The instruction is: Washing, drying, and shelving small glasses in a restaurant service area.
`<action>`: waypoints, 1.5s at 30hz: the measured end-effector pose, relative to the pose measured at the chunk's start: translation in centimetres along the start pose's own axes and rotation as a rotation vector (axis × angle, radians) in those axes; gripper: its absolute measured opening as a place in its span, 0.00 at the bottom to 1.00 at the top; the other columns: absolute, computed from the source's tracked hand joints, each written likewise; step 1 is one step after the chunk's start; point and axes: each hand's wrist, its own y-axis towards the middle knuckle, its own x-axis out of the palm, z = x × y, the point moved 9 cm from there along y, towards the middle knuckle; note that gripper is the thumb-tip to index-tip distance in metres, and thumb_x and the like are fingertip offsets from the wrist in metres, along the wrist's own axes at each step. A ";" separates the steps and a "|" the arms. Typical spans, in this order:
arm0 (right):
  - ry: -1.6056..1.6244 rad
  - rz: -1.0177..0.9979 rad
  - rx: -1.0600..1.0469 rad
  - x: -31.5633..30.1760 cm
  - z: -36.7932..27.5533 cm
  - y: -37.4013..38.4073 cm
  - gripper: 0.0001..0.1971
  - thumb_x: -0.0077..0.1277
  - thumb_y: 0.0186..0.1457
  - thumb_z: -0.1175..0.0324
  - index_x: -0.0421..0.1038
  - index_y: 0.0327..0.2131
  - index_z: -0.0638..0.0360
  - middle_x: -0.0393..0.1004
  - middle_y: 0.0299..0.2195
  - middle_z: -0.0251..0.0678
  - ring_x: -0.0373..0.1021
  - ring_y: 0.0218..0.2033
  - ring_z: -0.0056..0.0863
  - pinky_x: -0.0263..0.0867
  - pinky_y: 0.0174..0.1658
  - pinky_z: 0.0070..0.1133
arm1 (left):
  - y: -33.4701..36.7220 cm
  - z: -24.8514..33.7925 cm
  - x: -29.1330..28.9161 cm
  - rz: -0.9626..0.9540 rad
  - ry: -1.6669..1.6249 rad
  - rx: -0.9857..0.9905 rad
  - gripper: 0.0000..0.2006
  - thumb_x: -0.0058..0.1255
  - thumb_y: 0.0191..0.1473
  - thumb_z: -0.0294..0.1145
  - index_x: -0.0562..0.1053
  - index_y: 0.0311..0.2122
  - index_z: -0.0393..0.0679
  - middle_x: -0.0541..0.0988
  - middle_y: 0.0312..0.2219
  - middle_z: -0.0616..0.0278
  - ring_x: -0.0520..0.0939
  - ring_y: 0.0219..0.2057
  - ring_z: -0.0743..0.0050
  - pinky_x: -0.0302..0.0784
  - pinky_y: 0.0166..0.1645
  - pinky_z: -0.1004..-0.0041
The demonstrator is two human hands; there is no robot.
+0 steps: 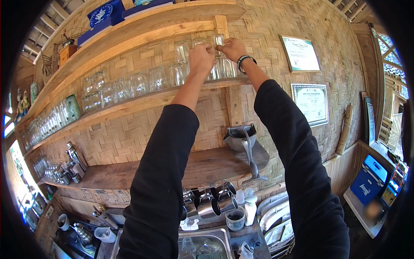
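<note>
Both my arms reach up to a wooden shelf (148, 101) lined with clear glasses. My right hand (233, 48), with a dark band at the wrist, has its fingers closed round a clear drinking glass (218, 39) at the right end of the upper layer. Beside it, my left hand (202, 58) is closed; whatever its fingers hold is hidden behind them. Just above the left hand shows the rim of another glass (199, 42). A stacked glass (181, 53) stands to its left, on top of the lower row. More glasses (227, 68) sit beneath my right hand.
A higher shelf (168, 26) runs above the glasses. Below are a lower shelf (116, 173) with a grey bin (236, 140), hanging metal cups (209, 208), and a sink (224, 236). Framed certificates (309, 103) hang on the right wall; a blue cooler box (367, 179) stands farther right.
</note>
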 end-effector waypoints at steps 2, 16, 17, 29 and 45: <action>-0.026 0.032 0.000 -0.2 0.1 0.1 0.35 0.64 0.40 0.45 0.74 0.44 0.65 0.77 0.42 0.52 0.74 0.46 0.41 0.69 0.50 0.29 | 0.1 -0.2 0.0 0.000 0.016 0.000 0.11 0.45 0.53 0.22 0.80 0.38 0.37 0.81 0.26 0.45 0.85 0.25 0.59 0.81 0.37 0.68; -0.067 -0.026 -0.008 -0.5 0.1 -0.5 0.40 0.64 0.38 0.40 0.73 0.46 0.67 0.76 0.43 0.54 0.73 0.47 0.42 0.68 0.50 0.30 | -0.5 0.1 -0.3 -0.021 0.018 -0.017 0.12 0.44 0.54 0.23 0.79 0.38 0.36 0.82 0.27 0.47 0.85 0.24 0.61 0.81 0.34 0.71; -0.067 -0.027 -0.007 -0.5 0.1 -0.7 0.40 0.64 0.38 0.40 0.73 0.46 0.67 0.76 0.43 0.54 0.73 0.47 0.42 0.68 0.50 0.30 | -0.6 0.2 -0.2 -0.031 0.026 -0.017 0.12 0.44 0.54 0.23 0.79 0.38 0.36 0.82 0.27 0.47 0.85 0.24 0.60 0.81 0.34 0.71; -0.099 0.059 -0.005 -0.7 -0.5 -1.6 0.39 0.66 0.35 0.36 0.73 0.40 0.63 0.78 0.37 0.49 0.75 0.41 0.42 0.70 0.46 0.30 | -1.1 0.5 -0.5 -0.013 0.003 -0.006 0.11 0.44 0.54 0.22 0.80 0.35 0.36 0.81 0.23 0.48 0.85 0.23 0.60 0.81 0.32 0.70; -0.068 0.088 0.012 -0.1 -0.5 -1.9 0.41 0.65 0.35 0.34 0.69 0.42 0.62 0.77 0.38 0.50 0.75 0.43 0.42 0.70 0.46 0.30 | -1.6 0.3 -0.6 -0.042 0.027 0.011 0.13 0.44 0.57 0.25 0.78 0.42 0.33 0.82 0.28 0.49 0.86 0.25 0.64 0.79 0.30 0.75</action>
